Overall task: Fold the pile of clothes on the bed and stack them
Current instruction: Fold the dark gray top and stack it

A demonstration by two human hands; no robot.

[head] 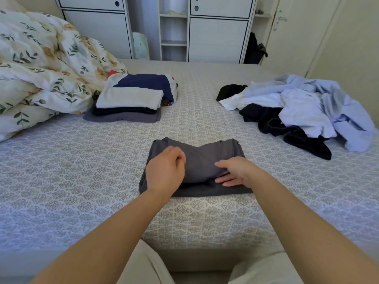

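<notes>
A dark grey garment [202, 158], folded into a small rectangle, lies on the bed in front of me. My left hand [165, 171] rests on its left part with fingers curled; whether they pinch cloth is hidden. My right hand [235, 171] has its fingers slid under a fold on the garment's right side, thumb on top. A stack of folded clothes [129, 103], white on top of dark pieces, sits at the back left. An unfolded pile of pale blue, white and black clothes [297, 111] lies at the right.
The patterned bed sheet [82, 171] covers the bed. A floral duvet [41, 64] is bunched at the far left beside the stack. White cupboards [217, 37] stand behind the bed, a door [287, 33] at the right.
</notes>
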